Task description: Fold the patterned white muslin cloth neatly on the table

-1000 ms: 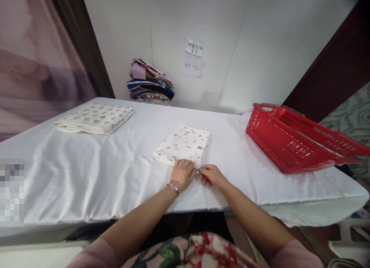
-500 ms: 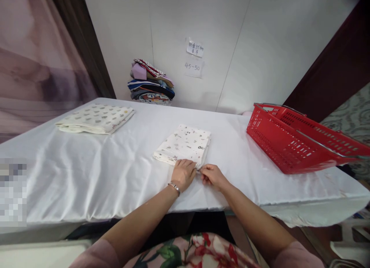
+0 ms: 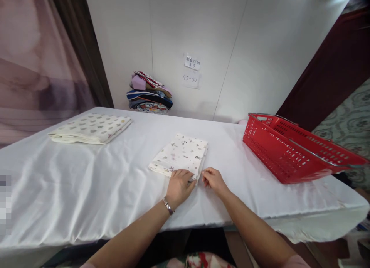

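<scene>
A small folded white cloth with little dark prints lies flat on the table in front of me. My left hand rests on its near edge, fingers stretched out over the fabric and thumb beside the near right corner. Just right of that corner is my right hand, its fingers curled together, with the tips close to the cloth's right edge. I see no fabric between those fingertips. Farther left lies a larger folded cream cloth with grey heart-like prints, away from both hands.
The table has a wrinkled white satin cover. A red plastic basket with metal handles stands at the right. Against the wall behind the table is a stack of folded fabrics. Two paper notes hang on the wall.
The cloth's near right corner, pinched by my right hand before, now lies down and that hand has come off it. My left hand stays on the near edge. The view has tilted up slightly.
</scene>
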Available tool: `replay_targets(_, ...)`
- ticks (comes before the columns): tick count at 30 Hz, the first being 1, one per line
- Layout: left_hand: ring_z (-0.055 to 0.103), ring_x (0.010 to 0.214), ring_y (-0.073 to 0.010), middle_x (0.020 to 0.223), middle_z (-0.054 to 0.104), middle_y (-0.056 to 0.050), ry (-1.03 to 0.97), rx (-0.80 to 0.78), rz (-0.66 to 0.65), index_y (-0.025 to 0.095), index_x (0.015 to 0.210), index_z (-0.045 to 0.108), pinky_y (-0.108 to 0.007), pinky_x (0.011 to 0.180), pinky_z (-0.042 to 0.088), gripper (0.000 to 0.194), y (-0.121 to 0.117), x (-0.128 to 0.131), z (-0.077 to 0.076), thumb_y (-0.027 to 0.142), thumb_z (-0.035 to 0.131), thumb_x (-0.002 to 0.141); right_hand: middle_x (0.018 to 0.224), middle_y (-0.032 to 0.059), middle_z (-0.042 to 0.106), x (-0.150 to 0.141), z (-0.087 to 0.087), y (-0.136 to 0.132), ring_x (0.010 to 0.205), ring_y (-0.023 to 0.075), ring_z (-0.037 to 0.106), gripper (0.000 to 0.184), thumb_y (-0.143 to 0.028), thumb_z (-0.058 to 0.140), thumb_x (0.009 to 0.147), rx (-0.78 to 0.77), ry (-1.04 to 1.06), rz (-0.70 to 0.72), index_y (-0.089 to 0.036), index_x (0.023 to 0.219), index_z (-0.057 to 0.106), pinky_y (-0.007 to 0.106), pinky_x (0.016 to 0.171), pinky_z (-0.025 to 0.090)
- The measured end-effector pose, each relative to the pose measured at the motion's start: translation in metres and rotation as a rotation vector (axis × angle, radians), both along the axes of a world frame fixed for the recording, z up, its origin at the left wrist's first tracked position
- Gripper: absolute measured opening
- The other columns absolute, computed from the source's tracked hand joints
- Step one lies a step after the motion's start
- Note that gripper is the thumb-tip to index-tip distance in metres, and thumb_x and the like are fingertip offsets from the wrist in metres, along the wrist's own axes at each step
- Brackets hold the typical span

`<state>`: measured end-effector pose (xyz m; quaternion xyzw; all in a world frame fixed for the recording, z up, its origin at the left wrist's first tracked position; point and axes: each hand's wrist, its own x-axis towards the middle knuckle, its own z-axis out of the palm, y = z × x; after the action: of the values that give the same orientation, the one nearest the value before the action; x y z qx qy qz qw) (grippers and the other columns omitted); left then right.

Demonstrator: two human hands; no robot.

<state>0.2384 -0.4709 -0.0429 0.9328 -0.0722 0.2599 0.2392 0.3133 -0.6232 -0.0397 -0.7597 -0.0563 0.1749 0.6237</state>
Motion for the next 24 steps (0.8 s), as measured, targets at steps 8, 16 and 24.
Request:
replay_targets(8,0.054,0.084,-0.0186,0.088,0.064,-0.003,-0.006,-0.043,-0.007,0.022,0.086,0.065,-0.036,0.078,0.036,0.015,0.0,0.001,0.0,0.027,0.051,0.081,0.048,-0.004,0.054,0.04,0.01,0.01,0.031,0.0056,0.042,0.025,-0.039,0.056,0.071,-0.046,0.022,0.013,-0.017,0.061,0.051,0.019,0.032,0.023)
replay_targets(16,0.052,0.088,-0.0181,0.092,0.063,-0.003,-0.028,0.024,-0.109,0.022,0.095,0.063,-0.036,0.08,0.035,0.019,0.0,0.001,0.001,0.023,0.048,0.083,0.04,-0.0076,0.046,0.056,0.013,0.015,0.032,0.0046,0.037,0.021,-0.027,0.059,0.068,-0.073,0.008,-0.005,-0.018,0.054,0.046,0.018,0.035,0.025)
replay_targets(24,0.05,0.087,-0.0194,0.088,0.06,-0.004,0.016,0.101,-0.147,0.021,0.091,0.062,-0.037,0.08,0.034,0.015,-0.001,0.001,-0.001,0.02,0.05,0.081,0.041,-0.0061,0.048,0.053,-0.004,0.009,0.032,0.0051,0.038,0.024,-0.031,0.059,0.07,-0.111,0.08,0.023,-0.018,0.055,0.047,0.018,0.033,0.023)
